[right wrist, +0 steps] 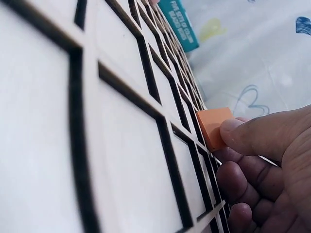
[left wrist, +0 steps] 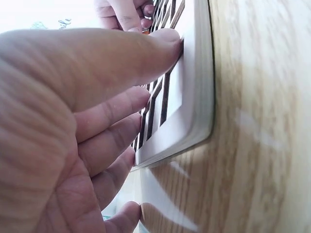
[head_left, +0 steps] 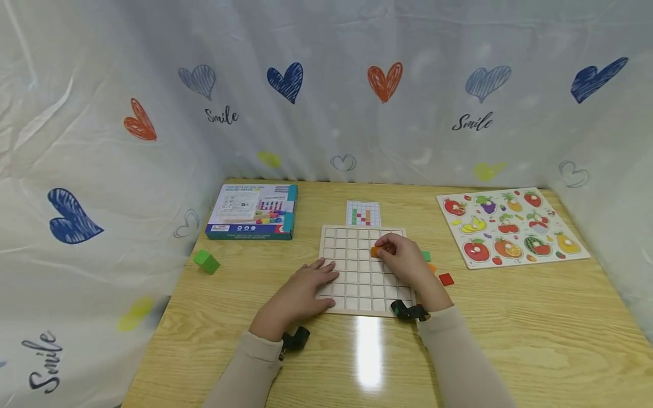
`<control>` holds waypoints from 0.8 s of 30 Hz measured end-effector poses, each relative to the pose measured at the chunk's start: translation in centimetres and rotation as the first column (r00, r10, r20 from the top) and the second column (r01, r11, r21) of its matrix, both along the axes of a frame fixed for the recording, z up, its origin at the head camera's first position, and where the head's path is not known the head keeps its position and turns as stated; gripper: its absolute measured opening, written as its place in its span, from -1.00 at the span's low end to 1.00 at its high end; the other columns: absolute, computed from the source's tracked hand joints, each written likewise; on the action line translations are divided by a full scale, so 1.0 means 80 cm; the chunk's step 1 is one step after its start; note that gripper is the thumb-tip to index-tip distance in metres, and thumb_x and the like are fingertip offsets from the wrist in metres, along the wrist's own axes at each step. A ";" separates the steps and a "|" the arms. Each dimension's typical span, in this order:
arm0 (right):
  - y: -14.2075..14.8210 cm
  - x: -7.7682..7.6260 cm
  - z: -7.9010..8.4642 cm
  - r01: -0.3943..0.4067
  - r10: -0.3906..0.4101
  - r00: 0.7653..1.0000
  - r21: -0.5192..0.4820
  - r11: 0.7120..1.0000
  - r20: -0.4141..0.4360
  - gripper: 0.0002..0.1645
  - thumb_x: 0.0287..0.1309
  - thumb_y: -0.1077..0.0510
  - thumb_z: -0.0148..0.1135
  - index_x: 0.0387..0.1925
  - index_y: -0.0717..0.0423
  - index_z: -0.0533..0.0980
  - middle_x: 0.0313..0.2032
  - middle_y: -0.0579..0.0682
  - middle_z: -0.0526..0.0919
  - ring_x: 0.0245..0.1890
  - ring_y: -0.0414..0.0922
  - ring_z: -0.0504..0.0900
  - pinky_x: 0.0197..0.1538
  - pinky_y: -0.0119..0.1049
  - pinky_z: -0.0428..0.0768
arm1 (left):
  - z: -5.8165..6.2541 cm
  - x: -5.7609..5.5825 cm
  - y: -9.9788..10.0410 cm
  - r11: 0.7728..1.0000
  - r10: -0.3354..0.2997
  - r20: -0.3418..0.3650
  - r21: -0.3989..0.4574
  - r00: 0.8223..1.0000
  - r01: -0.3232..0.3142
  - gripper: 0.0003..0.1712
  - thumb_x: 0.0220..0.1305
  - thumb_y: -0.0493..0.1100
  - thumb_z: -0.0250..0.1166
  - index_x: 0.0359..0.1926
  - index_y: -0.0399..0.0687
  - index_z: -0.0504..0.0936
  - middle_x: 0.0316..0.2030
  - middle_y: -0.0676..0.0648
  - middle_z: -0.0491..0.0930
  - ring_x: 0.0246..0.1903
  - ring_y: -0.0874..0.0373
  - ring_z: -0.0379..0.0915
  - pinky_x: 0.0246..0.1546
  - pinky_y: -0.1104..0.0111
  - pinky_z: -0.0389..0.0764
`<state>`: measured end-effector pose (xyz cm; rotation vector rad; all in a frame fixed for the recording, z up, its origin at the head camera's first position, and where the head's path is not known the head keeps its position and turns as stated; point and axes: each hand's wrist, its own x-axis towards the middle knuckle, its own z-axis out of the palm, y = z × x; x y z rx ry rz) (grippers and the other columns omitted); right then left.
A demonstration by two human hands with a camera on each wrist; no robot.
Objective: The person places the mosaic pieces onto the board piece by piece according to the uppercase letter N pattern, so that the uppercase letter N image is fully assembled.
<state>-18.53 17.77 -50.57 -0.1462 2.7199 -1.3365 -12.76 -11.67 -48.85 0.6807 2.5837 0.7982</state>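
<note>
A wooden grid board [head_left: 364, 312] with square recesses lies on the table in the head view. My right hand [head_left: 403, 258] pinches an orange square tile [right wrist: 214, 127] between thumb and fingers over the board's upper right cells; the right wrist view shows the tile tilted, its edge against the grid. With fingers spread, my left hand [head_left: 306, 289] rests on the board's left edge, thumb near the lower left corner. Right of the board lie a green tile [head_left: 425, 256], an orange tile partly hidden by my right wrist, and a red tile [head_left: 446, 279].
A pattern card [head_left: 363, 213] with coloured squares lies behind the board. At the back left is a boxed game [head_left: 251, 212], with a green cube [head_left: 206, 262] before it. A fruit puzzle board [head_left: 512, 228] occupies the right. A printed curtain [head_left: 326, 130] hangs behind the table.
</note>
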 end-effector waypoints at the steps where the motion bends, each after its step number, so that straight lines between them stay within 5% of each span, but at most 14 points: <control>1: 0.000 0.000 -0.001 -0.002 0.002 1.000 -0.002 1.000 -0.003 -0.90 0.50 0.20 0.34 -0.03 0.06 0.69 -0.21 0.02 0.74 -0.25 -0.05 0.59 -0.13 -0.23 0.58 | -0.001 0.000 -0.001 1.000 0.000 0.002 0.003 1.000 0.000 -0.25 0.48 -0.01 0.45 0.60 0.02 0.47 0.67 0.03 0.28 0.74 -0.01 -0.04 0.77 -0.09 -0.04; 12: 0.000 -0.001 -0.004 -0.006 0.006 1.000 0.006 1.000 -0.002 -0.94 0.48 0.17 0.38 -0.09 0.02 0.71 -0.27 0.00 0.71 -0.29 -0.05 0.57 -0.18 -0.23 0.58 | -0.005 -0.001 -0.002 1.000 -0.001 -0.008 0.013 1.000 0.002 -0.24 0.48 -0.01 0.45 0.60 0.02 0.47 0.67 0.03 0.28 0.74 0.01 -0.03 0.77 -0.09 -0.03; 24: 0.000 0.000 -0.004 -0.027 0.031 0.998 0.072 0.997 -0.050 -0.89 0.44 0.21 0.41 -0.07 0.11 0.76 -0.12 0.05 0.67 -0.22 -0.06 0.55 -0.14 -0.26 0.56 | -0.004 0.000 -0.003 1.000 0.001 -0.007 0.024 1.000 0.000 -0.24 0.47 -0.02 0.46 0.60 0.01 0.48 0.67 0.02 0.28 0.74 -0.01 -0.03 0.76 -0.12 -0.04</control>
